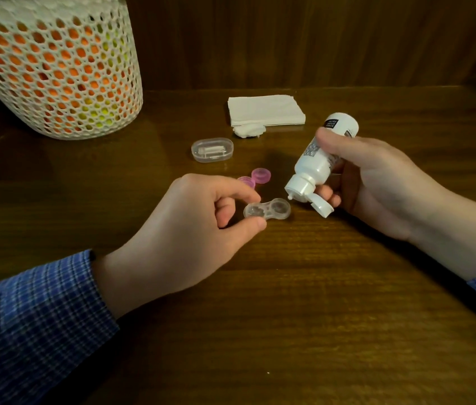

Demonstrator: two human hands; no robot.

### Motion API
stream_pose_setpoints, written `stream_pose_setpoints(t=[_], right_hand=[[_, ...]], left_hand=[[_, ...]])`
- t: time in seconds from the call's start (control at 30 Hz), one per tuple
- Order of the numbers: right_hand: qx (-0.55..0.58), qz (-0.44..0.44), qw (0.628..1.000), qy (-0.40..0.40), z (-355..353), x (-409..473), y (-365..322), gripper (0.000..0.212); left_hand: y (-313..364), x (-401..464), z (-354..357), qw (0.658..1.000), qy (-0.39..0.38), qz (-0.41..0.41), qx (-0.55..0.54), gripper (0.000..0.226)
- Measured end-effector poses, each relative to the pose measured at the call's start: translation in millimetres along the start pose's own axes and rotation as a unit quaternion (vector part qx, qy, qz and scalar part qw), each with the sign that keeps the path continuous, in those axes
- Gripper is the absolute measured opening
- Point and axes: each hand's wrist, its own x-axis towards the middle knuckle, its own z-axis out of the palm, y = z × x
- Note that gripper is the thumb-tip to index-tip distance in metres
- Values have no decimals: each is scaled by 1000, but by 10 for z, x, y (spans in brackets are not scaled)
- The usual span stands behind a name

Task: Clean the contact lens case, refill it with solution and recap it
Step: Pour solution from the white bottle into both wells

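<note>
The clear two-well contact lens case [272, 211] lies uncapped at the table's middle. My left hand [190, 226] pinches its left well between thumb and fingers. My right hand [374, 182] grips a white solution bottle [320, 159], tilted nozzle-down with its flip cap hanging open. The nozzle tip sits just right of and slightly above the case's right well. Two pink caps [255, 176] lie on the table just behind the case; my left fingers partly hide one of them.
A small clear oval box [212, 149] lies behind the caps. Folded white tissues [266, 110] and a crumpled wad [248, 131] sit further back. A white mesh basket [52, 65] holding orange and yellow things stands at the back left. A dark wooden wall backs the table.
</note>
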Motion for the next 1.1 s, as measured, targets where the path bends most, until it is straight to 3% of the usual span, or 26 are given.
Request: stream_pose_setpoints(t=[0.5, 1.1], right_hand=[[-42, -44, 998, -11, 53, -35, 31, 30], [-54, -37, 998, -26, 68, -46, 26, 45]], left_hand=[[-4, 24, 20, 1000, -23, 5, 10, 23], [-25, 27, 34, 999, -27, 12, 13, 20]])
